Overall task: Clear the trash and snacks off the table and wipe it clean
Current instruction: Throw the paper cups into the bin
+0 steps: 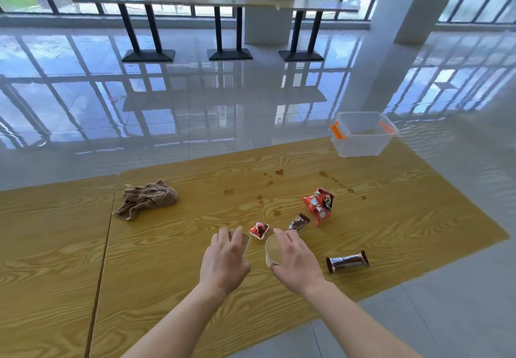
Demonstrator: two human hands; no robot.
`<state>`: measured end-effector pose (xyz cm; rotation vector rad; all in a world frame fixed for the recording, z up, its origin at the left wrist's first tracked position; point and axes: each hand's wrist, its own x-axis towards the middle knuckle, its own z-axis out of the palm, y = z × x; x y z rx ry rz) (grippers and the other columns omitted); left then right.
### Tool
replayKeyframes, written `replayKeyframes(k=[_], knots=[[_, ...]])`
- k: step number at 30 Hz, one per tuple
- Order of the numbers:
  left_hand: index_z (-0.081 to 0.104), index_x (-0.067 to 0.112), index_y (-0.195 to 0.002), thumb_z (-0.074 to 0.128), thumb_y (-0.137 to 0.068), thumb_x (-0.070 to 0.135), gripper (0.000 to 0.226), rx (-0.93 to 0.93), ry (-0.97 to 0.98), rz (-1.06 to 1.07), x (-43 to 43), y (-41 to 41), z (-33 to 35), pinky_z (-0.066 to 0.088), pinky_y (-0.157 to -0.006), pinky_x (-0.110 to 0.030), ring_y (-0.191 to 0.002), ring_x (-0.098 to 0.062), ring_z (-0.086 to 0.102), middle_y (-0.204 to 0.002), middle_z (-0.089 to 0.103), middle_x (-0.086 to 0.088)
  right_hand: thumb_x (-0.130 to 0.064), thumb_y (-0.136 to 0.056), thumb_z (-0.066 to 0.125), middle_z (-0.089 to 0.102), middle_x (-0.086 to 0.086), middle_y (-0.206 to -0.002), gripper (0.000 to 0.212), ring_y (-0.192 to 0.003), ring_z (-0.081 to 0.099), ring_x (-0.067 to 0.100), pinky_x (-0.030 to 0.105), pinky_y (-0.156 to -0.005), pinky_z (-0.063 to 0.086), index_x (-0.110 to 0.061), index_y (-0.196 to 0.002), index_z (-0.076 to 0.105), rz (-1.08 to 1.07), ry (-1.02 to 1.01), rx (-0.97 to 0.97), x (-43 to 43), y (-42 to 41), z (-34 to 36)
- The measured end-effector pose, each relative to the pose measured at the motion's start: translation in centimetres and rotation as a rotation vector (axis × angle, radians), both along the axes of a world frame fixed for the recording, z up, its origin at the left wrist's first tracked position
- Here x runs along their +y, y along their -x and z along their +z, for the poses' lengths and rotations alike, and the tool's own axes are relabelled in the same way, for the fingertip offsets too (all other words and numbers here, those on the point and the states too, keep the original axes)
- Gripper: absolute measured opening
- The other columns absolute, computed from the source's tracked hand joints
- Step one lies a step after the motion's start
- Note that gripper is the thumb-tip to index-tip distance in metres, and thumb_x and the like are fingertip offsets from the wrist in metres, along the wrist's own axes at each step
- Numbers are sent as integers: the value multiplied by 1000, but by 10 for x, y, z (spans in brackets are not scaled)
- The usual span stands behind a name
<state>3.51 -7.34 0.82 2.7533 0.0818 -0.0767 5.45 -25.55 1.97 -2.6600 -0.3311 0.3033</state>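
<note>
Right hand palm-down, gripping paper cup; left hand curled over second cup.

Four snack wrappers, two cups, one cloth, one bin.

No legible text on any wrapper.
</note>
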Motion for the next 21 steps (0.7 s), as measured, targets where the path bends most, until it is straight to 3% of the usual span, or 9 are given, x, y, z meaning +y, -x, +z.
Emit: replayKeyframes(k=[3, 10, 17, 21], knots=[[37, 21, -142, 57, -70, 25, 74, -36, 10, -68, -18, -1, 7, 48, -82, -34, -102, -26, 47, -118, 48, -7, -31, -84, 67, 42, 3, -126, 72, -114, 49, 25, 32, -90, 42, -24, -145, 30, -72, -2, -15, -20, 13, 4], [39, 17, -142, 62, -70, 26, 75, -59, 12, -252, -86, 2, 17, 49, -88, -35, -114, -29, 46, -128, 45, -11, -35, -84, 66, 42, 2, -129, 72, -117, 49, 25, 31, -92, 43, -22, -146, 30, -273, 1, -14, -86, 49, 13], [42, 20, -135, 61, -74, 23, 63, -65, 21, -415, -177, 18, 24, 51, -83, -34, -109, -26, 49, -123, 48, -6, -36, -87, 65, 43, 3, -131, 66, -111, 54, 26, 26, -77, 37, -26, -143, 31, -483, -13, -43, -171, 91, 22], [41, 22, -136, 60, -76, 26, 64, -62, 11, -497, -235, 34, 25, 51, -82, -33, -108, -26, 48, -123, 48, -6, -34, -88, 67, 40, 5, -136, 70, -115, 53, 27, 28, -83, 40, -23, -146, 28, -547, -14, -40, -223, 123, 23]])
